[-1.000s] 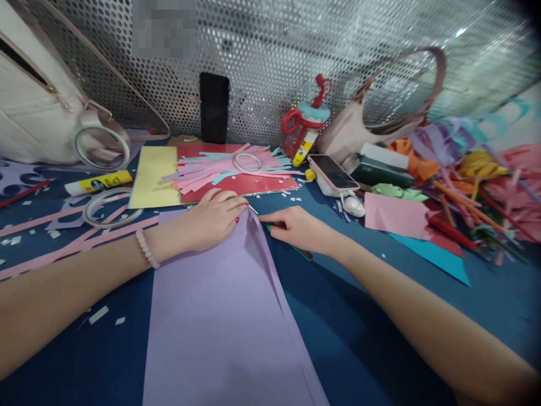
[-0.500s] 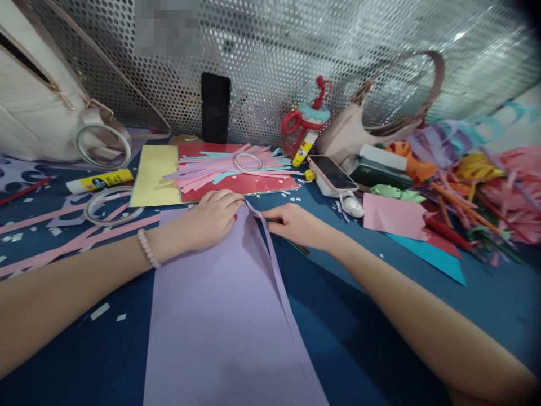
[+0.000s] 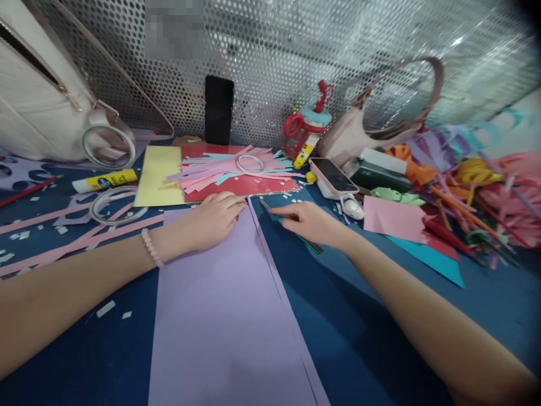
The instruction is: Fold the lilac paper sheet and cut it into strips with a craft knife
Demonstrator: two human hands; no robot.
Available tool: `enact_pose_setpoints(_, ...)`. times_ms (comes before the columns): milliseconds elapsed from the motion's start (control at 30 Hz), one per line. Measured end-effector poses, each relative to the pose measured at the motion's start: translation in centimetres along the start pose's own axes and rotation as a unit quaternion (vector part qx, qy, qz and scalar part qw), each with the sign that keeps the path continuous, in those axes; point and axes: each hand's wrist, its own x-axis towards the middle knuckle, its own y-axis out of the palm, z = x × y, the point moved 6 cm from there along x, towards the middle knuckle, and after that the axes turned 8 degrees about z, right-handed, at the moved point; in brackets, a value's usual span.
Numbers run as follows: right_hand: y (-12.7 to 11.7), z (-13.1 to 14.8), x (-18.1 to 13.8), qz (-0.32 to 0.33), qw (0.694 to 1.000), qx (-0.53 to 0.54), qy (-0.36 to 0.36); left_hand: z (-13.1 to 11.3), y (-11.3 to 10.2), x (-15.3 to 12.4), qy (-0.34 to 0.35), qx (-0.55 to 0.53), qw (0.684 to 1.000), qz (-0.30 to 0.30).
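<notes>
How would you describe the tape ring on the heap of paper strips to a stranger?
Beyond the far edge of the big lilac sheet lies a red card under a heap of pink and turquoise strips. The tape ring rests on top of that heap. Two larger rings are further left, off the card.

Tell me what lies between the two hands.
Head view: between the left hand and right hand lie the right edge of the lilac sheet, its narrow strip and blue tabletop.
</notes>
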Motion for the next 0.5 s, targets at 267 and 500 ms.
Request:
enact_pose_setpoints(267, 0.9, 1.9, -2.1, -0.050, 0.956, -0.273, -0.091, 0.1, -0.3, -0.1, 0.001, -0.027, 1.000, 0.005)
enact_pose_setpoints(500, 3.9, 2.9, -3.5, -0.045, 0.964, -0.064, -0.253, 0.5, -0.1, -0.2, -0.003, -0.090, 0.996, -0.003)
